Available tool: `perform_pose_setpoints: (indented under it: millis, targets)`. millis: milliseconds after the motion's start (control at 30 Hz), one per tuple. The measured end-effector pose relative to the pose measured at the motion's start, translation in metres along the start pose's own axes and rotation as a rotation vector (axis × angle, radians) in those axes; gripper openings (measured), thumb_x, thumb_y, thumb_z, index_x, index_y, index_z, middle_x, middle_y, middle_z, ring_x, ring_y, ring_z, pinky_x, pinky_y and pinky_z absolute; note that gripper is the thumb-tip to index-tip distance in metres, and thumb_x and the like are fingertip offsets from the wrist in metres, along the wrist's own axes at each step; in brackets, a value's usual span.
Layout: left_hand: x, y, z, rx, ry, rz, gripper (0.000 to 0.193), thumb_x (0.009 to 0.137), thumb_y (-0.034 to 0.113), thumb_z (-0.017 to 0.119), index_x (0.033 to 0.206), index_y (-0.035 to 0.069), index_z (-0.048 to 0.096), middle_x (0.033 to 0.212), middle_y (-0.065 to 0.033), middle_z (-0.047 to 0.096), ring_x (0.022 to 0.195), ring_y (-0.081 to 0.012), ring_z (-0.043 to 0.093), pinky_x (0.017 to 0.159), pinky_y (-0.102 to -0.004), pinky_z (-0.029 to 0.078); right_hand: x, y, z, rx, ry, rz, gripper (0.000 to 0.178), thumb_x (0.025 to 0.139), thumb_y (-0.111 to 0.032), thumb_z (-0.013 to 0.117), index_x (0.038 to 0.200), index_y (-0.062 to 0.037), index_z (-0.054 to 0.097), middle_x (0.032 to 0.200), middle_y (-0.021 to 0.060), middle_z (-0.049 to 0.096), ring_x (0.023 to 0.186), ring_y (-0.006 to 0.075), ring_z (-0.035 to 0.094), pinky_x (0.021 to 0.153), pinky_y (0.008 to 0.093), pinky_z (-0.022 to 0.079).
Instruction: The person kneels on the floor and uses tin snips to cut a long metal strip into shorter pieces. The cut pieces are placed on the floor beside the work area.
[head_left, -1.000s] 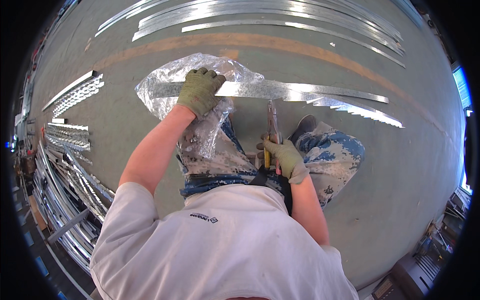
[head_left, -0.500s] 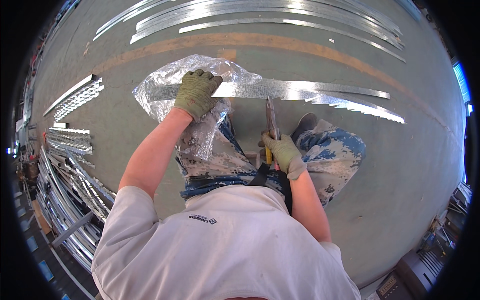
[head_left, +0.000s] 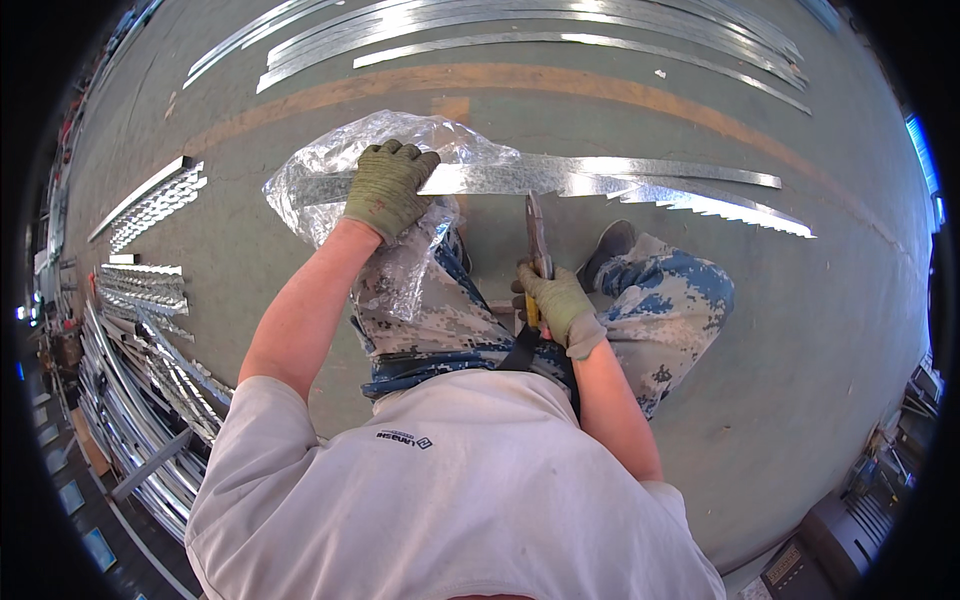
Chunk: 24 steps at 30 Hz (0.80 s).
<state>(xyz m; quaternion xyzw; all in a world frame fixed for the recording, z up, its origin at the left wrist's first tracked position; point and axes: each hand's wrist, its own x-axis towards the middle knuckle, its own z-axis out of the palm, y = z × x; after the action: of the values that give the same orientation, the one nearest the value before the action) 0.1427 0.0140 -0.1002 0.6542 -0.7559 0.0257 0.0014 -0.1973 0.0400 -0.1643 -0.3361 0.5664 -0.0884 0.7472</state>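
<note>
My left hand (head_left: 390, 190), in a green work glove, is closed over a long galvanized metal strip (head_left: 480, 179). Crumpled clear plastic film (head_left: 315, 165) lies under and around that hand and drapes over my left knee. To the right the strip fans out into a notched, saw-edged length (head_left: 720, 204) and a plain one. My right hand (head_left: 560, 302), gloved too, grips the yellow-and-red handles of tin snips (head_left: 538, 235). Their jaws point away from me, with the tip at the strip's near edge; whether the blades touch the metal I cannot tell.
Long shiny metal strips (head_left: 530, 20) lie on the floor at the far side, past a worn orange line (head_left: 570, 80). Stacked notched pieces (head_left: 155, 205) rest at the left, with bundled metal profiles (head_left: 135, 410) nearer. A dark machine (head_left: 820, 550) stands at the lower right.
The snips' handles look closer together, and the tool with my right hand has shifted slightly left. My left hand has barely moved on the strip.
</note>
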Motion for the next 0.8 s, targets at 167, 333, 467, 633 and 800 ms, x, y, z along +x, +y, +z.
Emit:
perform_pose_setpoints:
  millis: [167, 333, 467, 633, 800]
  targets:
    - [-0.001, -0.001, 0.001, 0.019, 0.008, 0.017, 0.046, 0.090, 0.040, 0.085, 0.130, 0.020, 0.077, 0.121, -0.0063, 0.076, 0.123, -0.0315, 0.070, 0.106, -0.0511, 0.053, 0.000, 0.000, 0.004, 0.034, -0.008, 0.002, 0.042, 0.111, -0.043, 0.081, 0.129, -0.0054, 0.074, 0.108, 0.0117, 0.081, 0.084, 0.0228, 0.079, 0.062, 0.0403, 0.059]
    - [0.000, 0.000, 0.001, 0.001, -0.005, 0.002, 0.045, 0.091, 0.040, 0.085, 0.131, 0.020, 0.077, 0.122, -0.0065, 0.076, 0.125, -0.0317, 0.069, 0.107, -0.0517, 0.052, 0.002, 0.003, 0.011, 0.087, 0.043, -0.020, 0.036, 0.111, -0.039, 0.079, 0.121, -0.0045, 0.074, 0.101, 0.0105, 0.079, 0.073, 0.0218, 0.077, 0.054, 0.0409, 0.055]
    - [0.003, 0.002, -0.003, -0.006, -0.046, -0.012, 0.048, 0.091, 0.041, 0.085, 0.134, 0.020, 0.078, 0.126, -0.0071, 0.077, 0.127, -0.0325, 0.068, 0.108, -0.0516, 0.052, 0.002, 0.001, 0.013, 0.071, 0.056, -0.018, 0.032, 0.109, -0.036, 0.079, 0.117, -0.0052, 0.074, 0.092, 0.0092, 0.077, 0.062, 0.0207, 0.069, 0.054, 0.0406, 0.054]
    - [0.007, 0.006, -0.010, -0.046, -0.097, -0.063, 0.052, 0.090, 0.039, 0.087, 0.137, 0.018, 0.080, 0.129, -0.0093, 0.080, 0.128, -0.0341, 0.069, 0.110, -0.0516, 0.052, -0.003, -0.001, 0.010, 0.254, -0.009, -0.006, 0.025, 0.106, -0.027, 0.081, 0.111, -0.0037, 0.073, 0.087, 0.0084, 0.075, 0.060, 0.0202, 0.068, 0.052, 0.0396, 0.053]
    - [0.010, 0.005, -0.009, -0.144, -0.063, -0.074, 0.049, 0.084, 0.028, 0.088, 0.130, 0.014, 0.083, 0.120, -0.0111, 0.082, 0.120, -0.0363, 0.072, 0.106, -0.0514, 0.055, -0.013, -0.005, -0.001, 0.385, -0.173, -0.024, 0.035, 0.108, -0.025, 0.082, 0.136, -0.0040, 0.077, 0.094, 0.0083, 0.078, 0.071, 0.0204, 0.073, 0.061, 0.0382, 0.059]
